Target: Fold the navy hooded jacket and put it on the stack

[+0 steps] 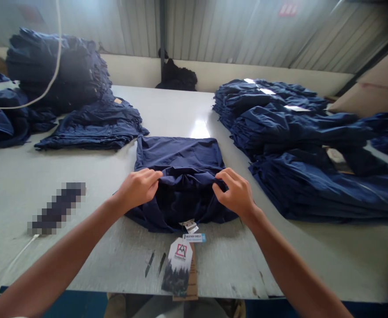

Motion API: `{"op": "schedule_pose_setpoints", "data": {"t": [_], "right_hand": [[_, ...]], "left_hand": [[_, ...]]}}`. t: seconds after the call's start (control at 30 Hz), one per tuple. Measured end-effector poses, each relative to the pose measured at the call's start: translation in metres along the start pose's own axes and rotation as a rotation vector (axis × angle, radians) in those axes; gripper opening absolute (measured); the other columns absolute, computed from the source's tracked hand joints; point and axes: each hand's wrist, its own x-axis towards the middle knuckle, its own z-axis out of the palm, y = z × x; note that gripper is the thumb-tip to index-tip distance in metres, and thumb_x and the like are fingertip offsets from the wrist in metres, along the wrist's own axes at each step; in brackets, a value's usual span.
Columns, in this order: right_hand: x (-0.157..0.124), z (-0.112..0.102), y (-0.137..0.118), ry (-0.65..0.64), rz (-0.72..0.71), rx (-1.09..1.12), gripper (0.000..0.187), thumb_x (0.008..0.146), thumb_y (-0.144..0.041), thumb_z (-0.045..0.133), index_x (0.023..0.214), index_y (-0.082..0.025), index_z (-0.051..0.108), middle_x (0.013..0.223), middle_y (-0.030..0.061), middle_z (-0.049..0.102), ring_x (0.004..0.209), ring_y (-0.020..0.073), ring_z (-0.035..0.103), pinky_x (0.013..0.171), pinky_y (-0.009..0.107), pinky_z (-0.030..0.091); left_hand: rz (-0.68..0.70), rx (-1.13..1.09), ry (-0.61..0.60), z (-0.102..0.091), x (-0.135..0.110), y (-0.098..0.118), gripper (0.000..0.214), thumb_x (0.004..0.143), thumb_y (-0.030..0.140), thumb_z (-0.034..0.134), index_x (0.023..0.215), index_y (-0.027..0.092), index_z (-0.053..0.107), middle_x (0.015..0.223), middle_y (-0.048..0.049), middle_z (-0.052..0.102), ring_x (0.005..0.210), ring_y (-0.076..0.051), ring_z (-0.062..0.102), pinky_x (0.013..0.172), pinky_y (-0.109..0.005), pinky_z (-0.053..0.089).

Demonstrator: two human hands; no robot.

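One navy garment lies folded at the middle of the desk, its cloth bunched up — the left hand and right hand both curled closed, gripping it on either side. A paper tag lies at its near edge. Folded navy stacks sit off to the left, another pile to the right.

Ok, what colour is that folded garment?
Folded fabric garment: dark navy blue, best in the head view.
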Motion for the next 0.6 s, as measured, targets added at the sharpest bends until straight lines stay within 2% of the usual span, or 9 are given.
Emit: {"op": "schedule_pose_setpoints", "data": {"t": [0.07, 0.13, 0.2, 0.27, 0.3, 0.37, 0.47, 0.53, 0.6], "right_hand": [[0.003, -0.002, 0.002, 0.064, 0.064, 0.02, 0.016, 0.098, -0.024, 0.052, 0.093, -0.022, 0.067, 0.101, 0.0081, 0.071, 0.096, 0.0236, 0.067, 0.091, 0.035, 0.05], [0.007, -0.003, 0.002, 0.046, 0.172, -0.029, 0.019, 0.098, -0.025, 0.052, 0.094, -0.022, 0.069, 0.102, 0.009, 0.071, 0.095, 0.0244, 0.067, 0.086, 0.035, 0.049], [0.012, -0.003, 0.002, -0.063, 0.25, -0.136, 0.018, 0.093, -0.024, 0.056, 0.104, -0.021, 0.071, 0.108, 0.0099, 0.07, 0.087, 0.0241, 0.066, 0.075, 0.034, 0.046], [0.015, 0.0, -0.001, -0.169, 0.249, -0.24, 0.027, 0.088, -0.021, 0.06, 0.113, -0.021, 0.07, 0.112, 0.0104, 0.068, 0.082, 0.0229, 0.064, 0.068, 0.033, 0.04], [0.016, 0.002, -0.003, -0.182, 0.224, -0.271, 0.028, 0.087, -0.019, 0.06, 0.114, -0.021, 0.068, 0.111, 0.0102, 0.067, 0.081, 0.0224, 0.063, 0.066, 0.032, 0.038], [0.018, 0.005, -0.007, -0.128, 0.169, -0.275, 0.02, 0.09, -0.02, 0.058, 0.107, -0.021, 0.067, 0.106, 0.0083, 0.066, 0.081, 0.0218, 0.062, 0.066, 0.032, 0.037], [0.024, 0.002, -0.009, -0.026, 0.157, -0.23, 0.01, 0.093, -0.023, 0.055, 0.098, -0.022, 0.064, 0.101, 0.0062, 0.065, 0.081, 0.0215, 0.06, 0.07, 0.032, 0.038], [0.03, -0.003, -0.007, -0.09, 0.192, -0.249, 0.013, 0.089, -0.018, 0.057, 0.1, -0.022, 0.063, 0.102, 0.0067, 0.063, 0.08, 0.0212, 0.058, 0.069, 0.033, 0.038], [0.035, -0.007, -0.004, -0.235, 0.178, -0.296, 0.026, 0.081, -0.01, 0.059, 0.104, -0.021, 0.063, 0.107, 0.0088, 0.061, 0.08, 0.0214, 0.057, 0.068, 0.033, 0.037]], "left_hand": [[-0.24, -0.089, 0.18, -0.005, 0.005, -0.005, 0.018, 0.098, 0.023, 0.056, 0.111, 0.021, 0.068, 0.085, -0.0008, 0.074, 0.078, -0.016, 0.071, 0.077, -0.028, 0.054], [-0.462, -0.119, 0.313, -0.008, 0.011, -0.01, 0.018, 0.097, 0.029, 0.057, 0.109, 0.021, 0.069, 0.079, 0.0013, 0.073, 0.071, -0.016, 0.07, 0.072, -0.027, 0.053], [-0.536, -0.081, 0.305, -0.009, 0.018, -0.013, 0.015, 0.095, 0.031, 0.06, 0.099, 0.021, 0.07, 0.079, -0.0003, 0.073, 0.073, -0.018, 0.07, 0.073, -0.029, 0.052], [-0.493, 0.003, 0.21, -0.005, 0.024, -0.014, 0.012, 0.091, 0.028, 0.062, 0.088, 0.02, 0.07, 0.085, -0.0042, 0.073, 0.079, -0.021, 0.07, 0.076, -0.032, 0.052], [-0.459, 0.044, 0.173, -0.002, 0.026, -0.013, 0.012, 0.091, 0.026, 0.061, 0.087, 0.02, 0.07, 0.089, -0.0061, 0.073, 0.082, -0.023, 0.069, 0.076, -0.033, 0.052], [-0.388, 0.093, 0.179, 0.003, 0.029, -0.011, 0.013, 0.092, 0.022, 0.058, 0.096, 0.019, 0.07, 0.098, -0.0087, 0.07, 0.089, -0.024, 0.068, 0.079, -0.033, 0.053], [-0.212, 0.116, 0.25, 0.005, 0.029, -0.011, 0.023, 0.093, 0.011, 0.052, 0.107, 0.021, 0.069, 0.109, -0.01, 0.065, 0.103, -0.024, 0.063, 0.092, -0.037, 0.053], [-0.03, 0.127, 0.184, 0.004, 0.028, -0.013, 0.029, 0.092, 0.005, 0.049, 0.101, 0.023, 0.069, 0.116, -0.0097, 0.063, 0.112, -0.025, 0.058, 0.101, -0.041, 0.051], [0.16, 0.136, 0.021, 0.003, 0.028, -0.015, 0.031, 0.092, 0.003, 0.047, 0.093, 0.023, 0.069, 0.124, -0.009, 0.062, 0.121, -0.026, 0.053, 0.106, -0.046, 0.048]]}}
